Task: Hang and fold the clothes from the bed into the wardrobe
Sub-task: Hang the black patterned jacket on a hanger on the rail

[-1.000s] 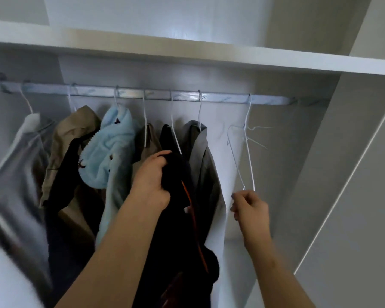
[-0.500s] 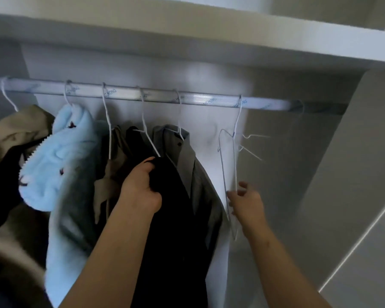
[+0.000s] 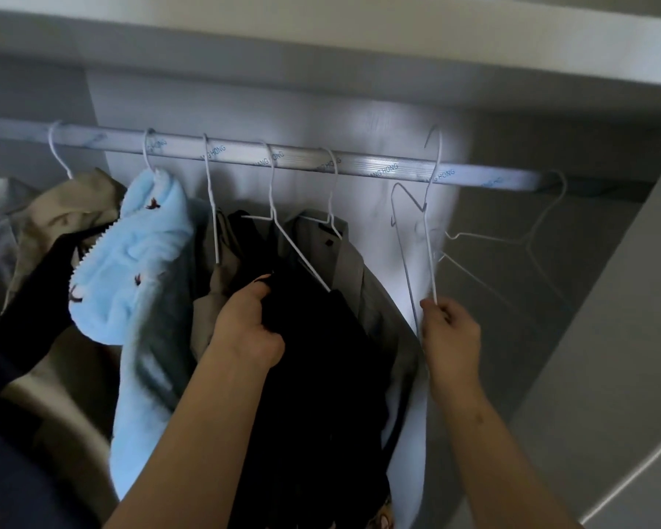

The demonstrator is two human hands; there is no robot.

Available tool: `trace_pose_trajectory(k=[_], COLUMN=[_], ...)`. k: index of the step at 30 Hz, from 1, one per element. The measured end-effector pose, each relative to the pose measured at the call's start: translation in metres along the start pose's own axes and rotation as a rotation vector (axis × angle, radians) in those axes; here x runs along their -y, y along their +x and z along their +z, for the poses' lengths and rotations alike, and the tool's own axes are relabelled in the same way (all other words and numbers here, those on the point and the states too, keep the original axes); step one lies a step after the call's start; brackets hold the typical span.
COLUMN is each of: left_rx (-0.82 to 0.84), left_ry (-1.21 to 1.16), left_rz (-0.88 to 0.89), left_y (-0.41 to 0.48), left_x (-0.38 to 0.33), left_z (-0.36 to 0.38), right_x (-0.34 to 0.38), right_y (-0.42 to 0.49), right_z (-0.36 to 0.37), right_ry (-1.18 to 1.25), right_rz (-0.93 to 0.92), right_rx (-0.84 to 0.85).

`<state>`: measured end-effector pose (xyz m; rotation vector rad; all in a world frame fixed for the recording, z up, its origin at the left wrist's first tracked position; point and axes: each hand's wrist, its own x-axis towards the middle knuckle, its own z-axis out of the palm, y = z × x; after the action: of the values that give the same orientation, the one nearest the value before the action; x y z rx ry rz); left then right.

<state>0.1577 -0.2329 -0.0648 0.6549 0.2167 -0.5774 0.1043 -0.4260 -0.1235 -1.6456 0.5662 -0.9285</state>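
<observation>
Center frame, our left hand (image 3: 245, 330) is gripping the black garment (image 3: 313, 357), fingers curled in the cloth, likely keeping it ready. Right of center, our right hand (image 3: 449, 334) is pinching the empty hanger (image 3: 430, 231) low down. Its hook is sitting above the rail (image 3: 359, 166), probably for unhooking.

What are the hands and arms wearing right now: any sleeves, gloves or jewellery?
Nothing visible. The left hand and right hand are ungloved, with no rings showing from this side. The left forearm and right forearm are bare down to the frame's edge: no sleeves, cuffs, watch or bracelet in view.
</observation>
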Motion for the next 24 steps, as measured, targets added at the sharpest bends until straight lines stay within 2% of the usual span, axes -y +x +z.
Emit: trace_pose_trajectory(k=[3,14,21,24], left_rx=[-0.022,-0.112,-0.12,-0.146], left_ry=[0.048,0.212,0.286,0.321], left_rz=[0.036,0.141,0.094,0.125], left_y=[-0.006,-0.057,-0.094,-0.109], left_x=[0.0,-0.002,0.016,0.025], left_z=[-0.003,-0.046,-0.074,-0.08], right_x=[0.002,-0.002,-0.013,-0.005], right_y=[-0.018,-0.142,-0.219,-0.233], right_z=[-0.005,-0.029,-0.062,-0.076], right_ry=[-0.012,0.069,0.014,0.032], right_rz=[0.005,0.198,0.107,0.101], right_rx=[-0.032,-0.181,-0.304,-0.253])
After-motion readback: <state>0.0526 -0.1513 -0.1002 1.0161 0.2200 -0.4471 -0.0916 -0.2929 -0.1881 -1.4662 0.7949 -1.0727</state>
